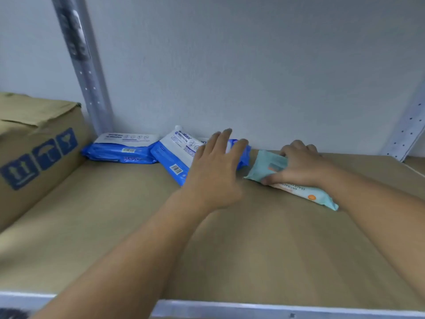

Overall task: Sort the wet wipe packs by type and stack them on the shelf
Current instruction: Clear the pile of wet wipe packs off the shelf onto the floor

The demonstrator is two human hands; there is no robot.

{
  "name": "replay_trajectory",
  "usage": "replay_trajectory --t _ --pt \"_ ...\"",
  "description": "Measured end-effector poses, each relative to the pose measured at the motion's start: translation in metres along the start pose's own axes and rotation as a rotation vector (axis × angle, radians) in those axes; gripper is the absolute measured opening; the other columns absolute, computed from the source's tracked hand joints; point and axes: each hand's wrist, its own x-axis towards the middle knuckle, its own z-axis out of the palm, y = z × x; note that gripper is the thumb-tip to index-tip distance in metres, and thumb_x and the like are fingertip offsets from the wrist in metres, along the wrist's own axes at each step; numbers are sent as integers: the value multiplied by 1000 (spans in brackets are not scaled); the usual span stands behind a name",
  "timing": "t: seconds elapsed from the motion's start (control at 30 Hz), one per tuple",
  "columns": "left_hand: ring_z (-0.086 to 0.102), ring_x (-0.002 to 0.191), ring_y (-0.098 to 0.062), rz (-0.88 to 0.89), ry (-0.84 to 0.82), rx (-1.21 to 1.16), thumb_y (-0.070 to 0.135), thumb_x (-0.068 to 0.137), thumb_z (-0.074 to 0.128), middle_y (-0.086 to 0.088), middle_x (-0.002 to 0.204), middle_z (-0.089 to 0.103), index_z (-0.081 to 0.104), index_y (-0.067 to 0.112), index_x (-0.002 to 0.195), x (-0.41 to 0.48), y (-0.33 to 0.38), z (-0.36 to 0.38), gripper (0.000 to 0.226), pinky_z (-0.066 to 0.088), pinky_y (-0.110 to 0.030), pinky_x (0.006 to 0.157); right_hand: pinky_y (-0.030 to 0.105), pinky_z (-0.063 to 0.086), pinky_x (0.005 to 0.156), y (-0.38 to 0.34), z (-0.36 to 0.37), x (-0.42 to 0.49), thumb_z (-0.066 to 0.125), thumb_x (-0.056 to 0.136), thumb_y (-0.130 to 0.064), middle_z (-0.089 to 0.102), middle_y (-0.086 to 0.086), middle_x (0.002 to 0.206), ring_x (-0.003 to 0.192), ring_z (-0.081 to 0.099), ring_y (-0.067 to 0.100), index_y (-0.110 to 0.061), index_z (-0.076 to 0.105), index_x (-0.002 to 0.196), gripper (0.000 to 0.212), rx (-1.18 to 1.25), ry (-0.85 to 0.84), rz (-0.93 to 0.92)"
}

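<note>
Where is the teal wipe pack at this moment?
In the head view, the teal wipe pack lies on the shelf right of centre, held by the right hand, just right of the tilted blue pack.

The light is soft and even, a bit dim, and it makes things look bluish. The wall (pixel 253 65) across the top looks pale grey-blue. Faint shadows lie under both arms on the brown shelf (pixel 253 261). The left hand (pixel 213 166) is blurry, with smeared fingers. The right hand (pixel 299 164) is a little sharper. The words on the teal pack (pixel 264 165) are fuzzy. In the upper left, the metal post (pixel 85 72) leans and looks smudgy. A thin bright shine runs along the metal front edge (pixel 253 307) at the bottom.
</note>
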Motion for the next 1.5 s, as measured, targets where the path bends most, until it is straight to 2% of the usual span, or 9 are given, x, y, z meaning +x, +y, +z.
replay_trajectory --t 0.13,0.27,0.43,0.57,0.7,0.87,1.13,1.3,1.5 --pt "-8 154 -23 -98 -285 265 9 75 56 0 166 -10 2 38 157 3 -70 -53 103 14 -48 121 38 44 90 -26 20 -16 64 49 -89 58 -5 123 112 57 24 -29 44 120 95 98 25 -2" --pt "-17 153 -25 -129 -541 432 10 76 55 1 163 -26 -18 45 154 8 -98 -54 112 16 -50 122 47 35 106 -37 27 -20 51 57 -91 49 -7 143 132 45 25 -36 37 144 104 1 60 38" --pt "-8 154 -26 -59 -401 418 10 74 63 -1 166 -12 15 28 150 11 -96 -35 92 22 -49 120 48 31 106 -43 28 -34 46 64 -91 46 -3 144 135 40 28 -30 35 144 101 -58 79 76" --pt "20 145 -21 -92 -397 391 21 70 64 4 149 32 24 25 141 3 -86 -43 81 10 -54 122 45 30 105 -49 25 -55 47 65 -91 46 -1 142 134 39 28 -28 33 146 102 -43 69 97" --pt "22 140 -33 -186 -443 450 45 69 60 -1 145 29 6 32 152 -24 -71 -51 100 5 -61 118 44 29 105 -53 23 -93 45 64 -92 44 -2 142 134 38 26 -29 29 148 106 -42 78 109" --pt "30 132 -26 -294 -428 354 75 60 52 1 134 33 34 32 143 -77 -51 -66 95 14 -51 116 43 28 106 -56 18 -167 43 65 -92 40 -4 148 137 35 22 -30 22 152 109 -29 72 110" --pt "50 117 -22 -327 -291 163 69 55 53 6 123 51 48 25 127 -180 18 -103 84 31 -42 95 49 32 104 -57 22 -304 59 56 -90 42 -1 143 133 41 27 -32 23 152 118 205 165 196" --pt "44 113 -22 -539 -89 -214 68 57 58 8 116 46 43 29 127 -262 67 -100 81 34 -44 92 53 37 106 -61 23 -359 64 58 -88 47 3 141 133 43 31 -29 30 148 112 372 182 238" --pt "47 113 -26 -765 -223 -425 62 63 66 3 113 41 21 45 144 -372 83 -50 94 48 -48 92 47 54 87 -36 70 -403 70 47 -85 61 -8 110 102 62 21 -35 45 121 92 605 -146 370"
